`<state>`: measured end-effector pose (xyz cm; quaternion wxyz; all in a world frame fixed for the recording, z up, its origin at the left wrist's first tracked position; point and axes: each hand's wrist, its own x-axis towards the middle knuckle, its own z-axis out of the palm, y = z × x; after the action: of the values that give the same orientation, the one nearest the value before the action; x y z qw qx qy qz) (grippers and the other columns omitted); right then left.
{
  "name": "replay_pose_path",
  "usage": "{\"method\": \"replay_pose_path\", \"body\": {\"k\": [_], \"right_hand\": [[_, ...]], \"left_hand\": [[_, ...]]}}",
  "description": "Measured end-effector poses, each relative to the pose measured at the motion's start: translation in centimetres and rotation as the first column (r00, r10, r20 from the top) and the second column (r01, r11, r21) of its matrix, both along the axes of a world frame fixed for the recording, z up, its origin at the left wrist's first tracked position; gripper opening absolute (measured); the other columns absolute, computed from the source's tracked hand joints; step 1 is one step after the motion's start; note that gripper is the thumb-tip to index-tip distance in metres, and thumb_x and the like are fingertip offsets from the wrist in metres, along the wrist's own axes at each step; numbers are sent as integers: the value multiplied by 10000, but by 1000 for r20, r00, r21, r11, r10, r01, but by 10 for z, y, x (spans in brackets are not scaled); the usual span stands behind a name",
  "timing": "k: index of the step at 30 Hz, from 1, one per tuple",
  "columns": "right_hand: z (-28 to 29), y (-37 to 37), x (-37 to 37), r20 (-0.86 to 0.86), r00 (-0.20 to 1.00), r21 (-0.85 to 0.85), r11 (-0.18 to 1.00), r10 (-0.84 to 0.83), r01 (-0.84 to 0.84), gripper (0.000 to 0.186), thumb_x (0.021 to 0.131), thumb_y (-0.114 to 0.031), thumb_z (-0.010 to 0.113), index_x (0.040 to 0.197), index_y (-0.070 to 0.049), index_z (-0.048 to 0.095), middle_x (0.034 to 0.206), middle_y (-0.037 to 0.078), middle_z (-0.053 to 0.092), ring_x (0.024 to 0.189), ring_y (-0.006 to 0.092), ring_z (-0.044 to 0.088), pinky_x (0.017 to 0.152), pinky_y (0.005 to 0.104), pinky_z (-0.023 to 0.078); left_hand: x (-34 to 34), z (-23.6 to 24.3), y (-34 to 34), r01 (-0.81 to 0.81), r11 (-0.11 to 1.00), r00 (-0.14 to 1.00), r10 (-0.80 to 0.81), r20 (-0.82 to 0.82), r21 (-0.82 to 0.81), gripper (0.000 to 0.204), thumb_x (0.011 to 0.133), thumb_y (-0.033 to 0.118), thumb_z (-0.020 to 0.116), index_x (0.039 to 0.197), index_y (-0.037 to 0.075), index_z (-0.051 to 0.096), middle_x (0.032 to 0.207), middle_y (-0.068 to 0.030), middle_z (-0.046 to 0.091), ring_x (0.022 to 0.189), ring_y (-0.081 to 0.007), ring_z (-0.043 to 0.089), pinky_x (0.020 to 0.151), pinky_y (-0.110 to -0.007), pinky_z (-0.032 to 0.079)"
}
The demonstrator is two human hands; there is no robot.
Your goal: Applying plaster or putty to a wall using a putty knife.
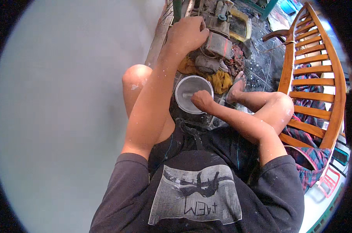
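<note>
White bucket (pixel 184 88) between knees (pixel 136 74), likely for reach; right hand (pixel 202 101) curled over it, left hand (pixel 188 34) beside machine (pixel 219 44); both grips unclear.

looks like somebody's home doubling as a workshop tbh: grimy machine (pixel 218 43), heaped rags (pixel 221 81) and a pail (pixel 183 86) on spattered dark tiles (pixel 263 64), yet right here there's a slatted wooden seat (pixel 313 82) with plaid cloth (pixel 319 156) beside it.

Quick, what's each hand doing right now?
Left hand: curled beside a dark green post; grip hidden.
Right hand: looks closed, over a round white bucket; can't tell if holding anything.
</note>
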<state>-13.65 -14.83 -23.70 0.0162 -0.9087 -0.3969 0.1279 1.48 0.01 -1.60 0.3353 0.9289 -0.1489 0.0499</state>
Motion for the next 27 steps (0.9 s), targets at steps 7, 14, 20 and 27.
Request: {"method": "replay_pose_path", "body": {"k": [7, 14, 20, 27], "right_hand": [[27, -6, 51, -163, 980, -12, 993, -115, 115, 164, 764, -196, 612, 734, -70, 713, 796, 164, 692, 755, 305, 695, 630, 419, 560], [14, -5, 33, -68, 946, -114, 945, -316, 307, 243, 831, -264, 597, 727, -79, 716, 773, 148, 691, 727, 296, 691, 601, 418, 551], [35, 10, 20, -2, 988, -42, 987, -153, 152, 161, 779, -163, 596, 686, -87, 703, 706, 135, 678, 671, 301, 683, 563, 415, 538], [33, 10, 12, -60, 990, -66, 991, -124, 120, 128, 743, -139, 601, 684, -87, 702, 725, 153, 679, 700, 299, 688, 597, 410, 547]], "left_hand": [[-3, 3, 6, -14, 1000, 1000, 14, 26, 2, 351, 813, 353, 628, 969, 40, 657, 864, -185, 675, 841, -368, 652, 776, -446, 508], [-5, 6, 8, -28, 999, 999, 27, 26, 43, 341, 814, 344, 622, 975, 46, 660, 885, -178, 682, 850, -362, 654, 794, -446, 506], [-3, 5, 12, -20, 1000, 997, 18, 71, 17, 323, 813, 337, 622, 963, 55, 665, 897, -184, 679, 858, -365, 652, 805, -443, 507], [-5, 7, 5, -21, 999, 999, 20, 44, 26, 325, 810, 338, 626, 967, 55, 662, 904, -186, 678, 871, -362, 651, 802, -442, 506]]}}
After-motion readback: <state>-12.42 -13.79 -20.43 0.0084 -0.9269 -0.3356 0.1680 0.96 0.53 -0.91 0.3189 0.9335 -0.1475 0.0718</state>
